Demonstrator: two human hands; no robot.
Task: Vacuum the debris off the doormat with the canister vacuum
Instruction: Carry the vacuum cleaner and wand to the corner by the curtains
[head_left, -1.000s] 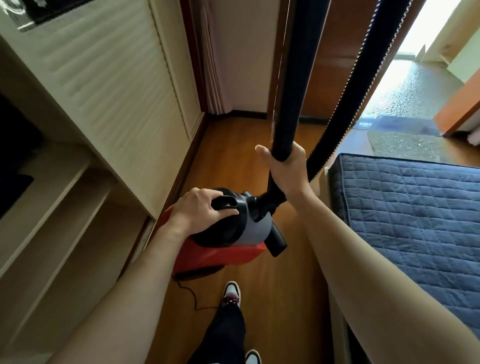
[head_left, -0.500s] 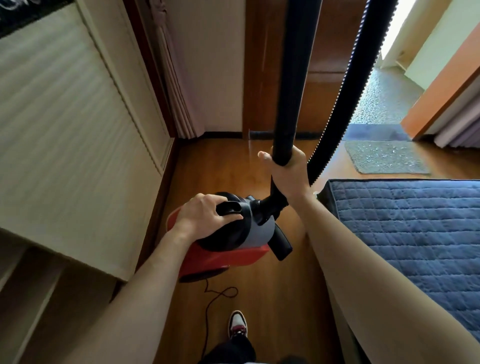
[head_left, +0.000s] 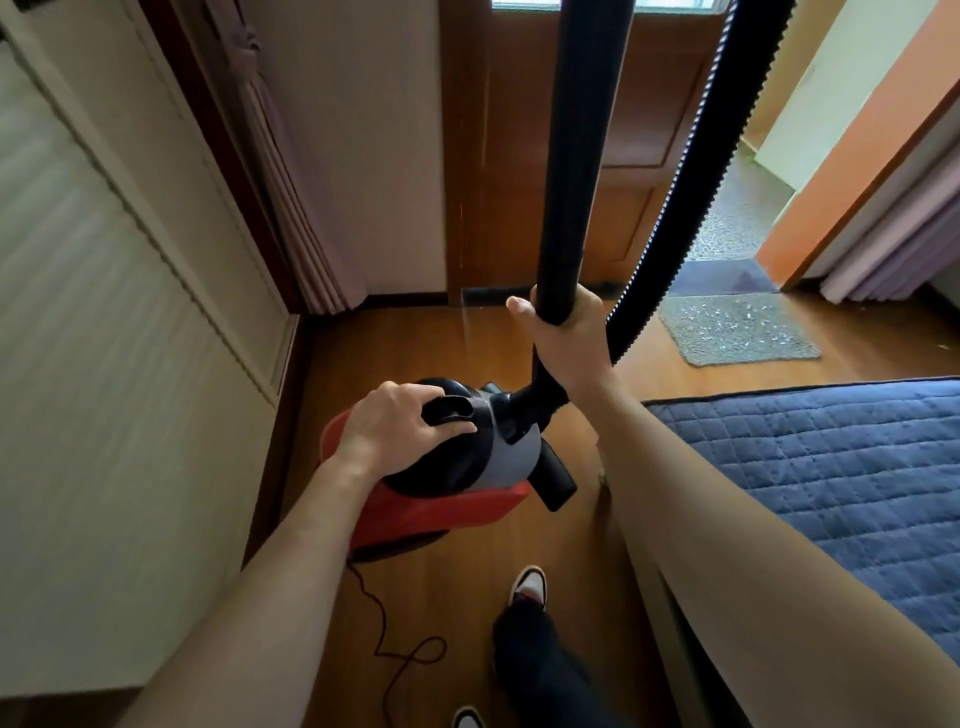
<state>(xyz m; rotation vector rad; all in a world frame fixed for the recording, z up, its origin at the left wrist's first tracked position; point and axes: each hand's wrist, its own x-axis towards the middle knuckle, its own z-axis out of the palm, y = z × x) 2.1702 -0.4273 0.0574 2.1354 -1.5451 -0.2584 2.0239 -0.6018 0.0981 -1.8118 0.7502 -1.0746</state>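
the canister vacuum has a smooth red plastic body under a glossy black dome and a grey front. its long axis runs crosswise, and a stubby black spout at the front points toward the blue quilted cover to its right. the left hand is curled over the moulded black handle on the dome, gripping it. the right hand, just beyond the vacuum, is clenched round a smooth black tube that stands nearly upright and runs out of the top of view. a ribbed black hose slants up beside it. the grey, nubbly rectangular doormat lies flat well beyond and right of the vacuum, speckled with pale debris. a thin cord loops on the wooden floor below the vacuum.
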